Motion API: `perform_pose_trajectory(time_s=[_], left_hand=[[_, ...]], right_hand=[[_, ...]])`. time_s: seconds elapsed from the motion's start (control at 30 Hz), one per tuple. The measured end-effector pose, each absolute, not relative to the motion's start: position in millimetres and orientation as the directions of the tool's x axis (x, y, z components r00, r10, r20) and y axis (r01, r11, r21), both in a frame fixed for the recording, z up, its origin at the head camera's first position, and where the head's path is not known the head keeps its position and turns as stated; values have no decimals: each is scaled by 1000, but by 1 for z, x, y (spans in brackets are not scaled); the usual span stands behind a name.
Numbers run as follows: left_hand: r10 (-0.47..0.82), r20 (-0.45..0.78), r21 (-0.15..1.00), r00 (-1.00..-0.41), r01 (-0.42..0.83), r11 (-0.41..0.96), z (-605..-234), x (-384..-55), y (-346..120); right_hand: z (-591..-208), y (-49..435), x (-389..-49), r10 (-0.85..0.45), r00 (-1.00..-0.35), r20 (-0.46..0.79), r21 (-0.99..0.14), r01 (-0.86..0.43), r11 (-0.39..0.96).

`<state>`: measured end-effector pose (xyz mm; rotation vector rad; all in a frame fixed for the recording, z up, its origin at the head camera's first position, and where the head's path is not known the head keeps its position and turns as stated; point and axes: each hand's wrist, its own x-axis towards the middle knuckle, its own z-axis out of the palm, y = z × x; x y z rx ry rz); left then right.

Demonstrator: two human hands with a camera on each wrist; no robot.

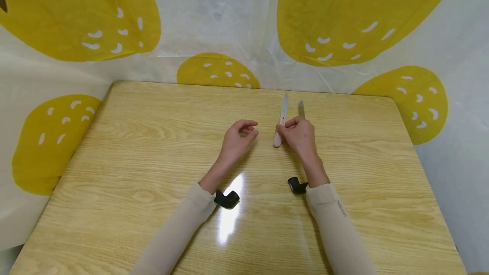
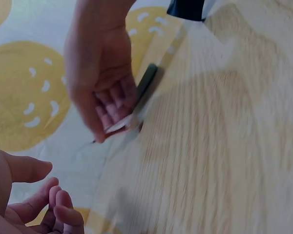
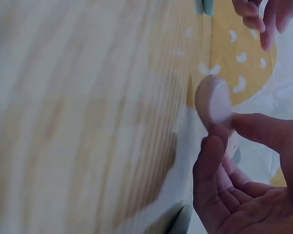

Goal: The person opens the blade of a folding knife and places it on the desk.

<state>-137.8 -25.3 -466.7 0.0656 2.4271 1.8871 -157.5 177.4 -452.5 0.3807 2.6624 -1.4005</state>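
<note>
Nearest, my cream sleeves [image 1: 175, 226] reach across a wood-grain table [image 1: 126, 173], with a black fitting [image 1: 228, 200] at each wrist. Farther on, my left hand [image 1: 234, 141] hovers, relaxed, its fingers loosely bent. To its right, my right hand [image 1: 303, 137] pinches the pale pink handle of a knife [image 1: 283, 117], blade pointing to the far edge. Just right of that lies a second, green-handled knife [image 1: 301, 110], partly hidden by my right hand. Beyond hangs a white sheet [image 1: 217, 7] printed with yellow fruit.

Knife [image 1: 282, 119] left of other knife [image 1: 301, 110]; table [image 1: 153, 160] beneath, sheet [image 1: 217, 24] behind
</note>
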Motion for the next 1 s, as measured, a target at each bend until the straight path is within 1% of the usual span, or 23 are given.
perform_pose_trajectory(time_s=[0.2, 0.27, 0.4, 0.5, 0.73, 1.0], left_hand=[[33, -23, 963, -999, -13, 271, -468, -143, -44], [30, -24, 951, -999, -14, 309, -468, -144, -50], [48, -28, 902, -998, -5, 432, -472, -148, -57], [74, -43, 876, -996, -2, 483, -476, -149, -60], [117, -52, 847, -992, 19, 532, -477, -150, -62], [136, -59, 834, -989, 26, 551, -474, -148, -63]], right_hand=[[-453, 176, -161, 142, -958, -250, -778, 286, 559], [-453, 176, -162, 137, -957, -257, -774, 289, 564], [-453, 175, -163, 144, -953, -266, -760, 299, 577], [-454, 173, -166, 152, -953, -263, -743, 301, 599], [-452, 171, -168, 160, -953, -258, -699, 299, 650], [-451, 172, -170, 126, -957, -261, -672, 274, 688]])
